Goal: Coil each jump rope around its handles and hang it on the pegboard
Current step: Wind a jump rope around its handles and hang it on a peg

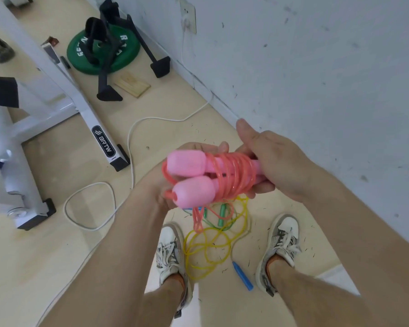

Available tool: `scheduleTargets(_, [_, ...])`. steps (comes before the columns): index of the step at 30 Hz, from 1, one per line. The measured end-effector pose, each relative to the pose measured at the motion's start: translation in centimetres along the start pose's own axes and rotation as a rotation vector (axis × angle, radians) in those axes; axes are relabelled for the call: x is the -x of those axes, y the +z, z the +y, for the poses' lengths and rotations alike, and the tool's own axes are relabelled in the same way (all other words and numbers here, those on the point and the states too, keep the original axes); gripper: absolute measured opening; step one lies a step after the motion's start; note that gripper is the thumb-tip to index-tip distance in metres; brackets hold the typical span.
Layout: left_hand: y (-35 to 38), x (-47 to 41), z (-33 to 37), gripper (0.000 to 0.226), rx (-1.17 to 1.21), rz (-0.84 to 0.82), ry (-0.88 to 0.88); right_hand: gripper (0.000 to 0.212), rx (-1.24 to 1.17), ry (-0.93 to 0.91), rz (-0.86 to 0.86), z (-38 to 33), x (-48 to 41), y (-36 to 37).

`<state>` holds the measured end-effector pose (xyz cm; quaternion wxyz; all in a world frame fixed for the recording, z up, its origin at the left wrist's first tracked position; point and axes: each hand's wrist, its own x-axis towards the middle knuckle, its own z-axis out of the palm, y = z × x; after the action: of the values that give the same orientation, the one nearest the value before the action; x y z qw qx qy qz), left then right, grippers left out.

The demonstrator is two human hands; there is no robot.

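Holding two pink plastic handles (187,165) side by side above the floor, bound in turns of translucent coral rope (234,173) with a loose tail dangling below. Clenched round the narrow ends with the right hand (276,166) and cradled underneath by the left hand (156,185), fingers curling up behind. Down between the shoes (170,251), a tangled yellow rope (208,246) with a blue handle (242,276).

Two pink handles (187,165), two shoes (171,251) — one green weight plate (125,55), one blue handle (242,276).
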<state>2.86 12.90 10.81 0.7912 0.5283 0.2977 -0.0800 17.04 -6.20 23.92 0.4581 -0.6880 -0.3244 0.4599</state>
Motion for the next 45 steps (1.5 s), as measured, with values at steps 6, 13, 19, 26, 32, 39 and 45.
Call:
scheduleTargets(6, [10.7,4.5,5.8,0.051,-0.206,-0.06,0.219,0.051,-0.27,-0.025,0.287,0.5,-1.0,0.5])
scheduleTargets(13, [12.2,3.1,5.4,0.023,-0.169,0.252,0.365,0.053,-0.363,0.021,0.465,0.8,-1.5,1.7])
scheduleTargets(19, [13.4,2.8,4.2,0.011,-0.676,0.441,0.532,0.052,-0.467,0.119,0.604,1.6,-2.9,-0.3])
scheduleTargets(26, [13.2,3.6,4.8,0.017,-1.495,0.636,0.776,0.054,0.373,-0.037,0.797,3.5,-3.2,-0.6])
scheduleTargets(32, [13.3,4.0,4.9,0.026,-1.463,0.502,0.862,0.041,0.766,0.103,0.603,3.4,-2.6,-0.9])
scheduleTargets(39, [11.6,3.9,5.8,0.028,-1.335,0.455,0.864,0.051,0.577,0.196,0.311,3.3,-2.5,0.1])
scheduleTargets(45, [10.6,4.1,6.0,0.009,-0.882,0.266,0.519,0.06,0.473,0.16,0.109,2.3,-1.8,-0.1])
